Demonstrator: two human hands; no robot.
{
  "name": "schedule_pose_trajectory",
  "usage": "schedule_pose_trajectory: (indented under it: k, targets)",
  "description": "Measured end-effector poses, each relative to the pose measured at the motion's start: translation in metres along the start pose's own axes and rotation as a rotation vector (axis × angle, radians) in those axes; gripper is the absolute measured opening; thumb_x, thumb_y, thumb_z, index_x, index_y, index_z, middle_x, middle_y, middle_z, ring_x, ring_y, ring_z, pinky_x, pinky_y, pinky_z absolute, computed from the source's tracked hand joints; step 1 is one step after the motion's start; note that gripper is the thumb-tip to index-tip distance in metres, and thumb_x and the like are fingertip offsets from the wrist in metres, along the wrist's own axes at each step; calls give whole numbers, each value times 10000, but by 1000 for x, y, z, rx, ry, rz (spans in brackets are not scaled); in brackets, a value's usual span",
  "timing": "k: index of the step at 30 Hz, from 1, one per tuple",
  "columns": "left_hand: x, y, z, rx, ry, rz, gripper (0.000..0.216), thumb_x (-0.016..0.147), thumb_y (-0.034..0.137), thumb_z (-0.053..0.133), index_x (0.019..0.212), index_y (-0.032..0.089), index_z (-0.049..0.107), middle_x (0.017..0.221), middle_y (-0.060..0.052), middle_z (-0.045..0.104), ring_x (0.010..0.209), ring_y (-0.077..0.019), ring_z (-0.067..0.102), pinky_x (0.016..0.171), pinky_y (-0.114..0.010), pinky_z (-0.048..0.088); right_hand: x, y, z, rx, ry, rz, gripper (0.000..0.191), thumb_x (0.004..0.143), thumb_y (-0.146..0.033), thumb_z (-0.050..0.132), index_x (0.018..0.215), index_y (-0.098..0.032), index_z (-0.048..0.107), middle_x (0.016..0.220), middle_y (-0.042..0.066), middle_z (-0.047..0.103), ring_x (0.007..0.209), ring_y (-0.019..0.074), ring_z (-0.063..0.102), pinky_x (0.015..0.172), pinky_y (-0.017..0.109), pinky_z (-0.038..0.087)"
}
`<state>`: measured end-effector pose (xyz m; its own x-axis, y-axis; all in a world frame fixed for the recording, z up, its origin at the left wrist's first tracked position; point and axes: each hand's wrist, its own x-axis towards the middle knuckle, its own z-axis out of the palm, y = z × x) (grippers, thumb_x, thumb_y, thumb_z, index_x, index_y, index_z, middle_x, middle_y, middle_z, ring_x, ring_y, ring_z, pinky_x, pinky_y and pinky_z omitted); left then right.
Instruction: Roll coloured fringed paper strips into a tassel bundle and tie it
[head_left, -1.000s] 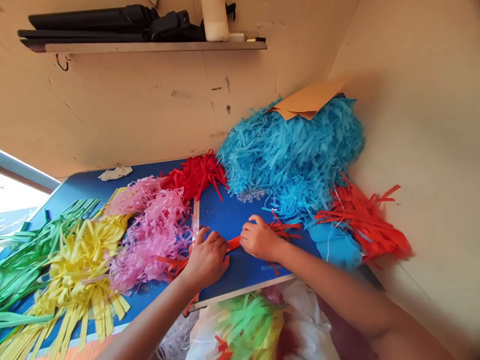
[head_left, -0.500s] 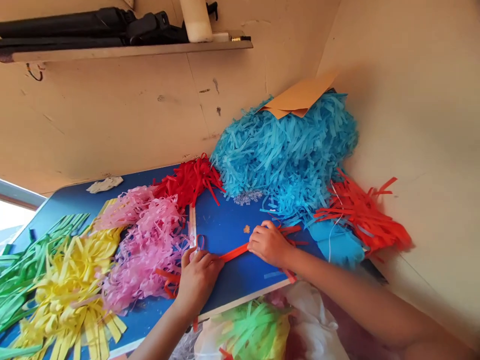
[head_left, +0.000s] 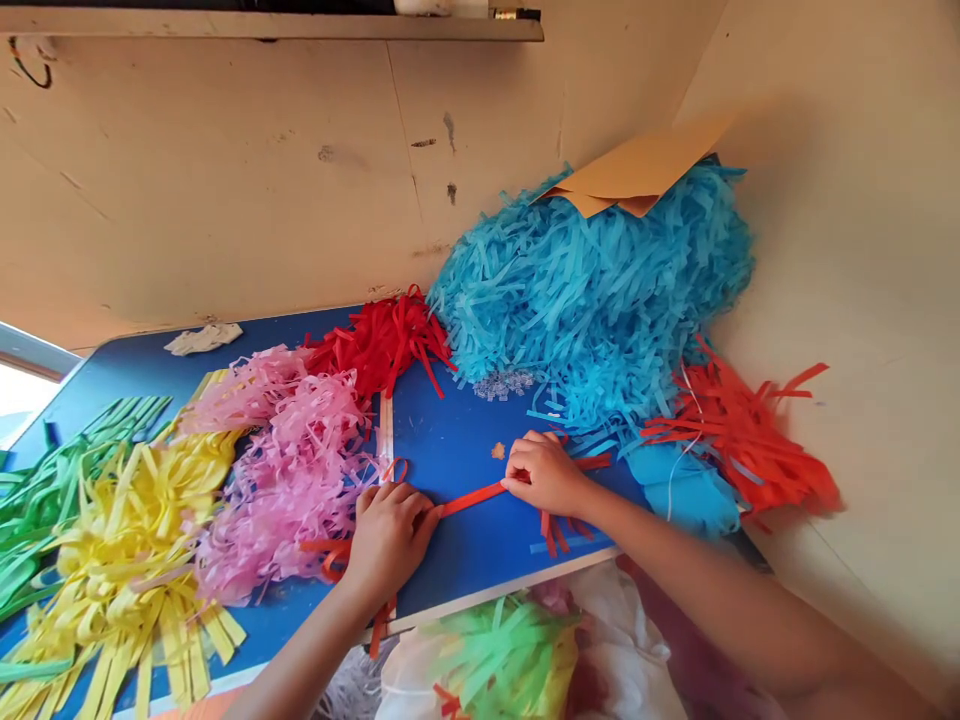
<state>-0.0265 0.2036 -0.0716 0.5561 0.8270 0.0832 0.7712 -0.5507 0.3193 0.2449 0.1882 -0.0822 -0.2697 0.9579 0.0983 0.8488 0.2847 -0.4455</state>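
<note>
My left hand [head_left: 388,534] and my right hand [head_left: 546,472] each pinch an end of a folded orange-red paper strip [head_left: 471,497], stretched flat between them on the blue board [head_left: 457,445]. Cut fringe ends of the same orange-red paper stick out under my right hand and curl beside my left hand. Both hands rest on the board with fingers closed on the strip.
Heaps of shredded paper ring the board: light blue [head_left: 592,290] with a tan card [head_left: 641,165] on top, orange-red [head_left: 739,430] at right, red [head_left: 382,340], pink [head_left: 292,450], yellow [head_left: 127,560] and green [head_left: 52,480] at left. A bag of green shreds [head_left: 502,650] lies below the table edge.
My hands have drawn apart, pulling the orange-red strip out longer and straighter between them. The view has tilted down, so the wall shelf is nearly out of sight.
</note>
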Motion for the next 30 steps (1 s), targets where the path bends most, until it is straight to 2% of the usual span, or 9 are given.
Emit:
schedule_pose_trajectory:
  k: [5,9,12,14,16,21,25,27,30]
  targets:
    - [6,7,-5,98,-48,-25,252,934,333,574,734,208,664,783,-34,679,842,-259,600,791,-425,372,2,-5,-2,-47,-8,24,211,791,-186,732,619,-179,609,710,-12,624,795,173,510,694,312,244]
    - [5,18,-4,206,87,99,88,914,220,619,884,246,698,889,-28,699,962,-271,596,961,-505,338,1,-20,-12,-119,25,-16,78,818,-147,695,767,-188,651,846,22,676,883,208,527,760,355,269]
    - [3,20,-1,236,147,244,159,901,190,654,929,334,714,910,21,717,1008,-261,589,1052,-548,254,0,-31,-15,-181,26,-267,52,886,-178,657,875,-223,680,977,24,701,1019,228,514,905,426,260]
    - [3,18,1,233,156,268,142,892,212,673,926,342,718,901,32,726,1007,-258,588,1057,-549,250,1,-34,-11,-252,21,-450,63,919,-203,636,883,-219,684,931,22,707,1024,227,510,974,456,236]
    - [4,17,1,212,159,277,142,904,199,651,910,321,722,910,30,735,1018,-252,587,1062,-544,254,5,-34,-3,-333,19,-538,119,944,-174,594,867,-195,682,864,28,699,974,221,515,988,458,239]
    - [10,20,-1,131,150,283,118,876,200,634,840,261,728,860,-1,742,1014,-263,592,1070,-566,249,18,-31,14,-392,0,-543,195,949,-134,538,803,-154,665,818,55,671,865,207,520,897,415,294]
    - [11,24,1,101,173,260,103,867,216,639,831,237,733,833,-11,739,1000,-260,605,1070,-557,257,22,-28,5,-371,-20,-504,158,927,-232,598,797,-167,660,808,44,666,826,197,528,822,392,307]
    - [11,24,2,87,176,244,113,865,208,632,843,240,739,841,-16,742,995,-260,609,1069,-556,262,22,-29,-2,-369,-51,-539,162,935,-262,601,814,-174,663,818,40,670,838,198,530,840,394,306]
    - [14,23,0,74,150,229,118,844,202,643,874,244,749,853,-23,748,994,-268,612,1066,-560,266,25,-34,-7,-394,-100,-599,186,946,-178,553,810,-151,676,820,69,672,849,212,526,916,426,290]
